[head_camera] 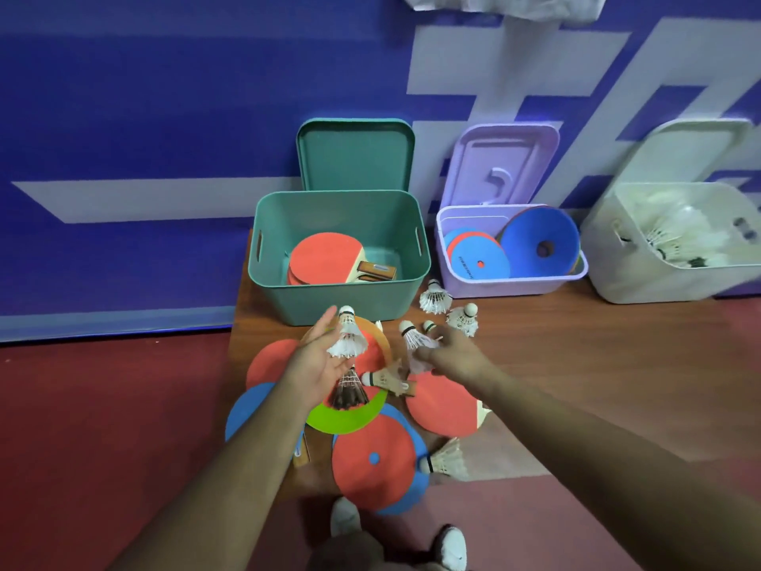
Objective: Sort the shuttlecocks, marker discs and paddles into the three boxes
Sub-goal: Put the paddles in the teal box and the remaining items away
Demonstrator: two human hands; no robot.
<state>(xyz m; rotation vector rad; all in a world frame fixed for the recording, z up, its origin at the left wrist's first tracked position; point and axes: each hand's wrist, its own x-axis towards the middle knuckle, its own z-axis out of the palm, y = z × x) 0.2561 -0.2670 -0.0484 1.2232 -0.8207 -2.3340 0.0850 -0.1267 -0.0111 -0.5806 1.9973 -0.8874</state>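
My left hand (pixel 319 360) lies palm up with straight fingers, and a white shuttlecock (pixel 348 333) rests on it. My right hand (pixel 447 352) grips another white shuttlecock (pixel 414 335) by its feathers. Below them lie a dark-feathered shuttlecock (pixel 348 391), a green marker disc (pixel 350 418), a red disc (pixel 372 457) and a red paddle (pixel 442 408). The green box (pixel 341 298) holds red paddles. Blue and red discs fill the purple box (pixel 510 282). White shuttlecocks sit in the white box (pixel 642 278).
The boxes stand on a low wooden board (pixel 576 344) against a blue wall, with their lids leaning behind them. Two loose shuttlecocks (pixel 436 298) lie between the green and purple boxes. My white shoes (pixel 344 517) stand on the red floor below.
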